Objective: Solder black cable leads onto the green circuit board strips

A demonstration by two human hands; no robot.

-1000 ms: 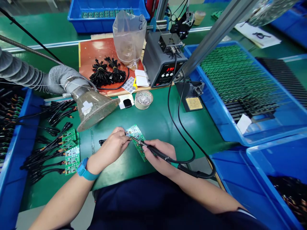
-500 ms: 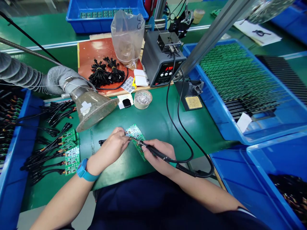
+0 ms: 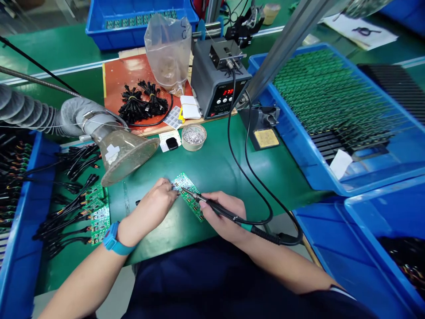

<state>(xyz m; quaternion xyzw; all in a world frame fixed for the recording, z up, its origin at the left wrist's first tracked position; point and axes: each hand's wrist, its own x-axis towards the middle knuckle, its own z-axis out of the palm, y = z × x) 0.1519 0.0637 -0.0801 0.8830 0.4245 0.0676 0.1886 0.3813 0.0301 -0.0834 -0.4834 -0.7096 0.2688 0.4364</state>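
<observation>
A green circuit board lies slantwise on the green bench mat, between my two hands. My right hand is closed round a soldering iron, whose metal tip reaches the upper left part of the board. At the board's left edge, my left hand pinches a black cable with thin wire ends against the board. Most of that cable is hidden under the hand; a black end shows left of the palm.
A fume extractor hood hangs at the left, near wired boards. Beyond my hands stand a round tin of metal shavings, a soldering station and an iron stand. Blue bins line the right side.
The iron's tip has shifted slightly, still over the board's upper left part. My left hand keeps its pinch there. The whole view has moved a little.
</observation>
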